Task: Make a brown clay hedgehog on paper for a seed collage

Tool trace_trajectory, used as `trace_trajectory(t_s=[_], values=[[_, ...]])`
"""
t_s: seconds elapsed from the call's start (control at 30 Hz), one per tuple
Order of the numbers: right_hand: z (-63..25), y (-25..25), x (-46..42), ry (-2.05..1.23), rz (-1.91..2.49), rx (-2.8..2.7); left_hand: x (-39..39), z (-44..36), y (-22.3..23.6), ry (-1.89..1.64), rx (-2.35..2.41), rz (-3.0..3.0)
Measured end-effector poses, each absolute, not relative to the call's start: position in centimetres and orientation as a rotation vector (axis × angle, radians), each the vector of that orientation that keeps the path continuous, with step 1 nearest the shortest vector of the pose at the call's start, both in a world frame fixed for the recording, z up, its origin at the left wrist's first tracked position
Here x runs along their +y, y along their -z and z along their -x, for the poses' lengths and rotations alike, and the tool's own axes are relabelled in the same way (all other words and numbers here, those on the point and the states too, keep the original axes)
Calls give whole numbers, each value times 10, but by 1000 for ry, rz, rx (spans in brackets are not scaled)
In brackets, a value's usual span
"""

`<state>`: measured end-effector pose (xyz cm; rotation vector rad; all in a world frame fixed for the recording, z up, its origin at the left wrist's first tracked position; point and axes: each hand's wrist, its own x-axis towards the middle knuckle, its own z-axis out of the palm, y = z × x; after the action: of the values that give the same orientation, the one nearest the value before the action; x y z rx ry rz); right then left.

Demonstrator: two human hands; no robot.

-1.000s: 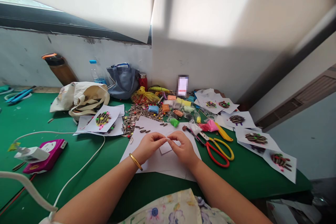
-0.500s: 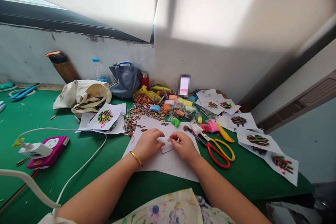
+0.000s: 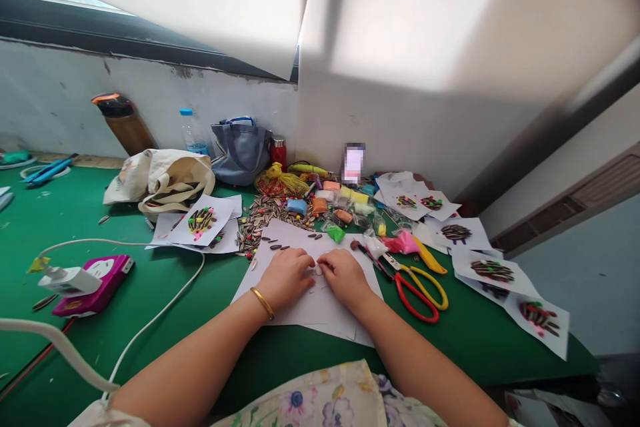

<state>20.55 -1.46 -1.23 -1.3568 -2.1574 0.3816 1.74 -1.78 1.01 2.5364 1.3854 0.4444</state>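
At lower centre, the left hand is loosely curling over the paper, probably steadying it; the right hand is bunching its fingertips, any hold in either staying unclear.

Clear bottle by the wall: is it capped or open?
Capped: a blue cap sits on top of the clear bottle. Whether it is screwed tight, I cannot tell.

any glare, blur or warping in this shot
Head view: the blind is bright and washed out, crossed by soft shadow bands; the phone is pixelated; the bottle near the left edge leans, probably partly lens stretch; detail at the fingertips is too small to read.
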Motion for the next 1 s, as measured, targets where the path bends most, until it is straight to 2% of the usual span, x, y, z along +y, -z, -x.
trace_trajectory(t_s=[0.5, 1.0], values=[[-217, 16, -17, -393, 1364, -2088, -16, -17, -10, -380, 1340, -2570], [-216, 13, -38, -297, 1294, -2281, -20, -19, -11, -325, 1341, -2622]])
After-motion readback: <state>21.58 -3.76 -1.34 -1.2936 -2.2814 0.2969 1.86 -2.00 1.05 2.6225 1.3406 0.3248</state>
